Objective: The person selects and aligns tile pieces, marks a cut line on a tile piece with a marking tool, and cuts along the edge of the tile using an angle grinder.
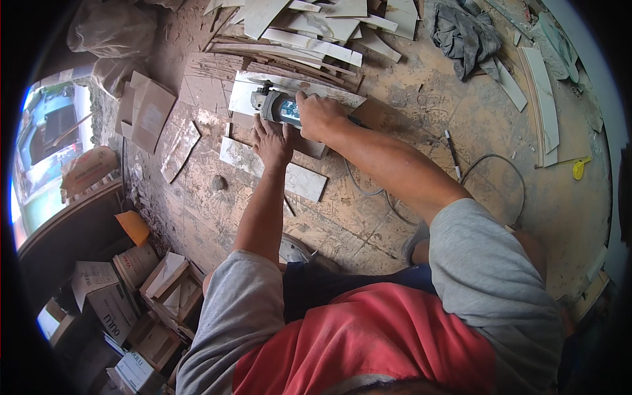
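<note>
My right hand (pixel 320 117) is wrapped around the blue-green body of an angle grinder (pixel 285 108). The tool lies over a white tile strip (pixel 243 99), its metal head pointing left. Close beside that head, my left hand (pixel 271 145) reaches forward with fingers outstretched. Its fingertips rest near the tile's near edge; exactly what they press on is partly hidden. Beneath the strip is a block-like support (pixel 312 146), mostly covered by my hands. Another cut tile piece (pixel 306 182) lies on the floor just nearer to me.
Broken tile pieces (pixel 316 26) are heaped at the far side, by a grey cloth (pixel 463 41). A cable (pixel 520 181) loops across the dusty floor near a marker (pixel 452 155). Long tile strips (pixel 541 105) lie right. Cardboard boxes (pixel 108 299) and a bucket (pixel 136 262) stand lower left.
</note>
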`<act>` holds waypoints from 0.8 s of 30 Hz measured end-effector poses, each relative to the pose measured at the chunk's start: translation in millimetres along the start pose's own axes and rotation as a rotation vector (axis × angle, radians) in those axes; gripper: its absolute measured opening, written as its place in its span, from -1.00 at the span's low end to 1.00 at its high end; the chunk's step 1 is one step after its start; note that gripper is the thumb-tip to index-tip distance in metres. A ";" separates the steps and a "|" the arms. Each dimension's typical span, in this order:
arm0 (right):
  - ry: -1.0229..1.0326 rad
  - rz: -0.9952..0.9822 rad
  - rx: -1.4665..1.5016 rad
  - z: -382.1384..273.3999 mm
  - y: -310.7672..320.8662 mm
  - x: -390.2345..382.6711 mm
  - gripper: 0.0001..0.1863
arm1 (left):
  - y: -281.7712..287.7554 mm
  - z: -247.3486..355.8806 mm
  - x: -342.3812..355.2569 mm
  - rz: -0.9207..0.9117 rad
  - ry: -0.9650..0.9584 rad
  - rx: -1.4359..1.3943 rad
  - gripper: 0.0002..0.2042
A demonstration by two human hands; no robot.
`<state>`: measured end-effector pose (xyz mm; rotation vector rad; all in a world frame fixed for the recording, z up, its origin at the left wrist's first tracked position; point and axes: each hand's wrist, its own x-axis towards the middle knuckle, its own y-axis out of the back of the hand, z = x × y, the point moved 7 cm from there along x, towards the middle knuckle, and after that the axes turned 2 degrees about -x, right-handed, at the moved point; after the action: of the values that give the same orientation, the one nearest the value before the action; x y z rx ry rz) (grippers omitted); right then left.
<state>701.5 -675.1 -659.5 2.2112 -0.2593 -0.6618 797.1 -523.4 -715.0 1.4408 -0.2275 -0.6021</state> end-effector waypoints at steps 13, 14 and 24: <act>-0.015 -0.025 -0.006 8.2 4.5 -11.5 -0.37 | 1.3 1.8 -0.7 0.015 -0.003 -0.006 -0.20; -0.017 -0.030 -0.005 8.9 4.2 -12.2 -0.37 | 1.3 1.6 -0.8 0.013 -0.004 -0.005 -0.20; -0.015 -0.005 -0.015 14.7 7.2 -21.3 -0.45 | 3.3 3.1 -0.9 0.029 -0.015 -0.002 -0.22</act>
<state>675.9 -681.1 -654.1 2.1938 -0.2556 -0.6806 795.7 -525.5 -711.2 1.4289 -0.2596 -0.5894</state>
